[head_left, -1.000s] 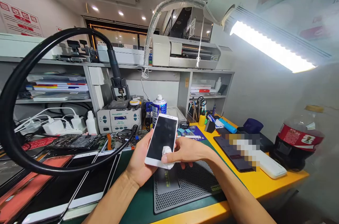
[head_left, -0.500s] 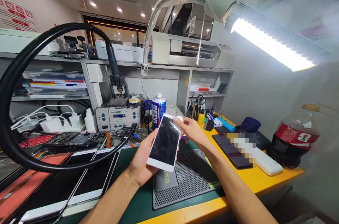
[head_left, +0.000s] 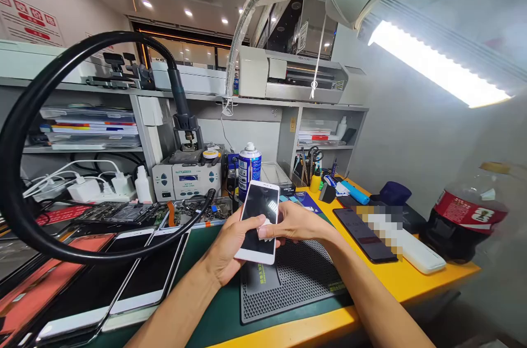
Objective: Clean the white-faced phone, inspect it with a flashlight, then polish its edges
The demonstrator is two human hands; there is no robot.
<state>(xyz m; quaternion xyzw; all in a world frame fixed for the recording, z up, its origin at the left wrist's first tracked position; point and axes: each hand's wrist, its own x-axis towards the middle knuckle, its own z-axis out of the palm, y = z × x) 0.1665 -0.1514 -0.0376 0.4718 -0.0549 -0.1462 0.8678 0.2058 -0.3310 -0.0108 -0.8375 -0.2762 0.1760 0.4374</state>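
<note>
Slip risk: uneven thumb pressure could, we judge, tip the white phone (head_left: 257,204) from our grip onto the gray mat (head_left: 307,279).
White phone: above the gray mat's far left part.
Our left hand (head_left: 227,243): wrapped around the white phone's left side, thumb across its front.
Our right hand (head_left: 297,220): fingers bunched on a white wad (head_left: 267,231), against the white phone's front.

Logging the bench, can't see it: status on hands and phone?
Left hand gripping white phone. Right hand holding white wad against screen. Left thumb and wad cover part of it.
</note>
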